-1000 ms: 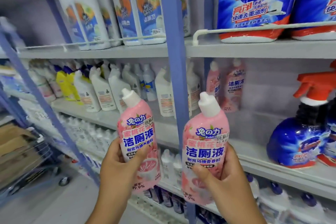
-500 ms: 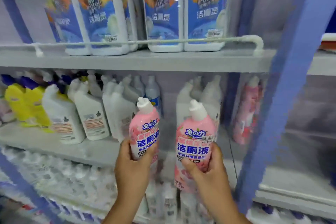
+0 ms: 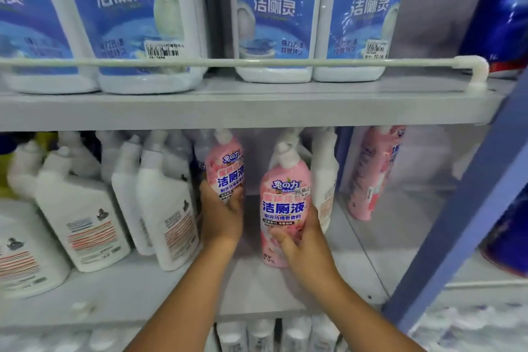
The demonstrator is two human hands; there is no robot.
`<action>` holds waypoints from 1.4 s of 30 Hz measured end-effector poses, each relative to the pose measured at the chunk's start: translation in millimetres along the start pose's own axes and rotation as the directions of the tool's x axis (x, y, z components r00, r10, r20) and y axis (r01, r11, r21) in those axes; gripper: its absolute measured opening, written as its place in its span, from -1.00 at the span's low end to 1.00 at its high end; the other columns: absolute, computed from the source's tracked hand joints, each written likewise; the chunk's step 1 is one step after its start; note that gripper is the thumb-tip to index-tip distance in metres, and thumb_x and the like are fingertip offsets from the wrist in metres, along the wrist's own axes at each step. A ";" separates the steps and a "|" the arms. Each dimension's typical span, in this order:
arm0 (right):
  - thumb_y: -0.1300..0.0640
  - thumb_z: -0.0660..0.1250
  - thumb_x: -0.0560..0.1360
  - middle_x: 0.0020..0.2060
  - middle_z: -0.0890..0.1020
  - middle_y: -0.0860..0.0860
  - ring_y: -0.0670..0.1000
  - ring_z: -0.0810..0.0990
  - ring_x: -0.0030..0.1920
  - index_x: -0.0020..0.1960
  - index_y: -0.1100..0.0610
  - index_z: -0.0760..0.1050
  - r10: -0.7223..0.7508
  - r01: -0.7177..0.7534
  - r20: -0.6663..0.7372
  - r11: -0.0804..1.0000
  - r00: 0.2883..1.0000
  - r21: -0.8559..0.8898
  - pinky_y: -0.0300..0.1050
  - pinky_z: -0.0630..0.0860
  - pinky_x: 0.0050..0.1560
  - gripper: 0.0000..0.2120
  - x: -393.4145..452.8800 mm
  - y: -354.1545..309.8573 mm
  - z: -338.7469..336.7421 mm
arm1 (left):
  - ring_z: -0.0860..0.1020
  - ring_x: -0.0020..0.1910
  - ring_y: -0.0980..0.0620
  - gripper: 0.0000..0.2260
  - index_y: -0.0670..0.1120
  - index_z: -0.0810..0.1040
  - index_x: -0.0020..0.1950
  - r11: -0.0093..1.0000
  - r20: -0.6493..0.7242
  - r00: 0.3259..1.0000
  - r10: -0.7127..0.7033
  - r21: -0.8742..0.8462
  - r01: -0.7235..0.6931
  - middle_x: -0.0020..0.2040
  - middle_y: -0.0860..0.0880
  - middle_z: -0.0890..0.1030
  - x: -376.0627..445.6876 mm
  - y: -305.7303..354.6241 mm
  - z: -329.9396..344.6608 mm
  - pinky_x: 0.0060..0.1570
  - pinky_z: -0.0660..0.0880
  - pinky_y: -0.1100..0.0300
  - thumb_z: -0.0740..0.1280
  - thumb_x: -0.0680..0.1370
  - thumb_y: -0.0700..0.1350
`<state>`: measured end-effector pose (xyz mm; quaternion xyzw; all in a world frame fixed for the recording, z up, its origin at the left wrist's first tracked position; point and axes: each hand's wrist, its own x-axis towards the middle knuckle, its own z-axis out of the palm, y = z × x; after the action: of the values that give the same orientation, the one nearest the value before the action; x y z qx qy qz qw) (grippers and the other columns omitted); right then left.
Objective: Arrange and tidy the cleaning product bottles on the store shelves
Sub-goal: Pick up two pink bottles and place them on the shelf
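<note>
From the head view, both hands reach into the middle shelf (image 3: 128, 291). The left hand (image 3: 221, 218) has its grip closed around a pink bottle (image 3: 225, 167) set farther back — the right hand (image 3: 307, 248) grips a second pink bottle (image 3: 284, 208) nearer the front, between white bottles (image 3: 164, 208).

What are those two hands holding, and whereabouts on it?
Each holds a pink plastic toilet-cleaner bottle by its lower body: the left hand the farther bottle, the right hand the nearer bottle.
</note>
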<state>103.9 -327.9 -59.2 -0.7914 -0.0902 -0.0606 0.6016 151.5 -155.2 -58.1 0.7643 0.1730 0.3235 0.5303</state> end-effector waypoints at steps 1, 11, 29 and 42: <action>-0.05 0.43 0.41 0.21 0.62 -0.20 -0.22 0.62 0.17 0.44 -0.20 0.22 -0.004 0.004 0.008 1.000 1.000 -0.027 -0.04 0.58 0.27 -0.32 2.6 -0.7 1.9 | 0.64 0.03 -0.11 -0.60 0.14 0.30 0.20 1.000 0.037 0.999 -0.006 0.002 0.005 0.04 0.07 0.60 8.3 -5.3 3.0 0.07 0.57 -0.06 0.47 0.53 0.03; -0.06 0.49 0.43 0.22 0.60 -0.16 -0.18 0.61 0.19 0.38 -0.13 0.39 0.004 -0.003 0.043 1.000 0.999 -0.015 -0.02 0.58 0.27 -0.43 -1.5 -12.9 -2.6 | 0.65 0.16 -0.06 -0.69 0.20 0.51 0.21 0.986 0.218 0.969 -0.118 -0.092 0.140 0.13 0.07 0.68 -17.3 6.4 -28.4 0.21 0.56 -0.09 0.41 0.51 0.22; -0.04 0.60 0.37 0.07 0.71 0.06 0.12 0.68 0.10 0.20 0.08 0.61 0.006 0.008 -0.042 0.945 0.999 0.327 -0.05 0.67 0.04 -0.55 -92.7 -0.5 -271.9 | 0.67 0.17 0.12 -0.67 0.30 0.66 0.11 0.955 0.663 0.747 0.055 -0.254 0.155 0.15 0.13 0.71 -276.4 146.7 7.3 0.08 0.58 0.27 0.42 0.34 0.16; 0.06 0.50 0.50 -0.15 0.55 -0.18 -0.25 0.52 -0.19 -0.02 -0.07 0.44 0.141 -0.147 0.049 0.979 0.989 0.138 -0.32 0.46 -0.16 -0.77 52.8 65.4 -312.9 | 0.60 0.21 0.15 -0.64 0.07 0.49 0.33 0.954 0.084 0.982 -0.166 -0.240 0.182 0.22 0.11 0.63 -272.1 190.0 219.4 0.14 0.49 0.31 0.46 0.56 0.00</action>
<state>173.6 -642.6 -25.8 -0.7521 -0.0484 0.0053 0.6572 86.5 -545.6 -17.5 0.6841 0.1813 0.2702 0.6528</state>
